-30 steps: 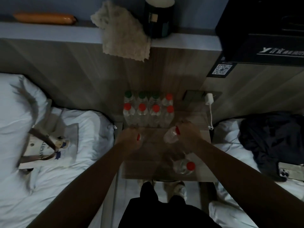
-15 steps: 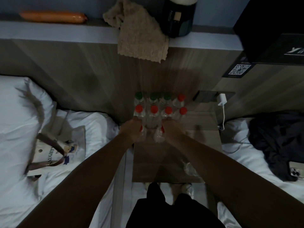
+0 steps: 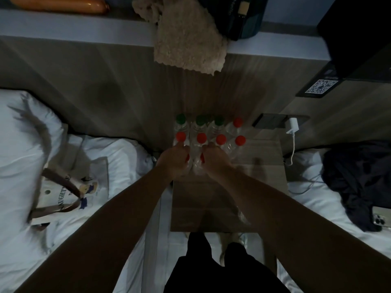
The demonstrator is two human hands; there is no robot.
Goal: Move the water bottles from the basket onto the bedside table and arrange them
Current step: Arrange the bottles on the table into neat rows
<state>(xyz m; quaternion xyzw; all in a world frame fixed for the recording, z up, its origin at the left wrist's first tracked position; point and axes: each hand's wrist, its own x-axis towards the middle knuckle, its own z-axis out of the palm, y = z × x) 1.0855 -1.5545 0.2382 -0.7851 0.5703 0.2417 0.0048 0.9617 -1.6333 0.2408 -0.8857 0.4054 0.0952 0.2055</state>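
Observation:
On the wooden bedside table (image 3: 213, 199), clear water bottles stand in two rows against the headboard: a back row (image 3: 201, 121) with three green caps and one red, and a second row (image 3: 221, 139) with red caps. My left hand (image 3: 174, 162) grips a red-capped bottle (image 3: 188, 163) just in front of the second row's left end. My right hand (image 3: 214, 160) grips another red-capped bottle (image 3: 198, 166) right beside it. One more clear bottle (image 3: 241, 214) lies near the table's front right, partly hidden under my right forearm.
A printed tote bag (image 3: 63, 193) lies on the white bed at left. Dark clothing (image 3: 359, 176) and a phone (image 3: 380, 216) lie on the right bed. A white charger (image 3: 293, 126) hangs by the table. A beige towel (image 3: 188, 45), a dark jar and an orange cylinder sit on the ledge.
Both hands moved from mid-table to the back left, each carrying a bottle. The right hand's bottle went from tilted to upright, and both bottles now stand side by side before the second row.

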